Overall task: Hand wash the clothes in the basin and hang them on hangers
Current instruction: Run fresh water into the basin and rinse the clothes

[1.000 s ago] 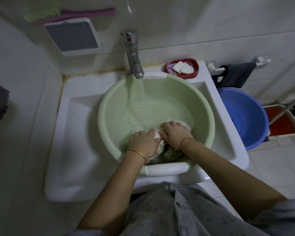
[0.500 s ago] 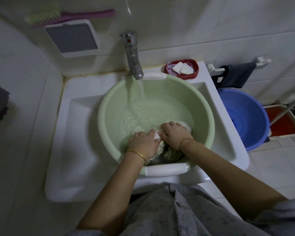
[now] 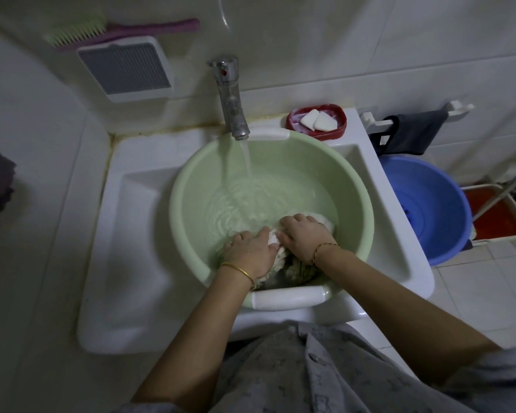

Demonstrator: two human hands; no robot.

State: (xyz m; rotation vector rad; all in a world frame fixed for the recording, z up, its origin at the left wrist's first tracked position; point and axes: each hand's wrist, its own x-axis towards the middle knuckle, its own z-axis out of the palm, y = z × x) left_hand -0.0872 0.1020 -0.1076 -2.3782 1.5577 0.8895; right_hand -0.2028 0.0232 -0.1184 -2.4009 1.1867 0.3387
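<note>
Plastic brush (image 3: 116, 29): comb-style, green bristles, pink handle, parked on top of the wall vent (image 3: 125, 68), well apart from the wash; not needed for this step.
Sink (image 3: 137, 234): white, carries the basin so it sits right under the tap.
Basin (image 3: 185, 222): pale green, white grip pads front and back, partly filled with water; placed so the stream lands inside it, far from your hands.
Left hand (image 3: 248, 251): your fingers curl down onto the cloth and pinch a fold against the near wall; gold bangle on the wrist.
Tap (image 3: 230, 96): running, stream falls into the far half of the basin, likely topping up the water.
Clothes (image 3: 295, 266): one pale wet bundle, bunched at the near right of the basin floor, mostly under both hands; how many pieces, cannot tell.
Right hand (image 3: 303, 234): your fingers curl over the top of the bundle, gripping it just beside the left, so the two can rub fabric on fabric.
Soap dish (image 3: 316, 122): red, two white pieces, on the sink's back corner within reach.
Blue tub (image 3: 429, 210): on the floor to the right, probably for later.
Stage: washing; no hangers in view.
</note>
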